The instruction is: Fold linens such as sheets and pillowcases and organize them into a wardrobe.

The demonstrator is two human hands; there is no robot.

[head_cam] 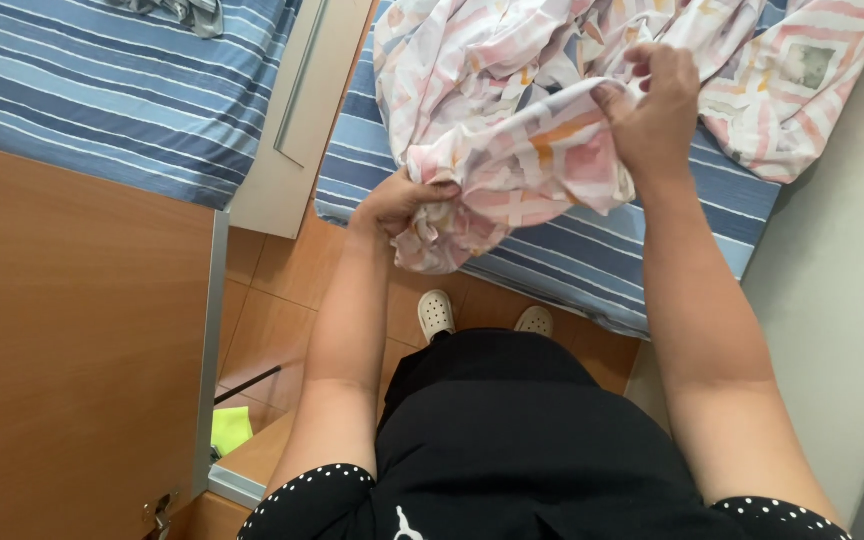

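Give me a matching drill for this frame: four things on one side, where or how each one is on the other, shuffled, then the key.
Things:
1. left hand
2. right hand
3. patterned pink cloth
4. white shoes

Places or states:
A. on the wooden floor, at the bed's edge
B. bunched on the blue striped bedsheet, held at two spots
C. grip closed on the cloth's lower bunched end
D. raised higher, pinching a fold of the cloth

Pairs: 1-C, 2-D, 3-B, 4-A

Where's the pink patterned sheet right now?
Top centre of the head view: pink patterned sheet bunched between left hand and right hand, lying over the blue striped mattress.
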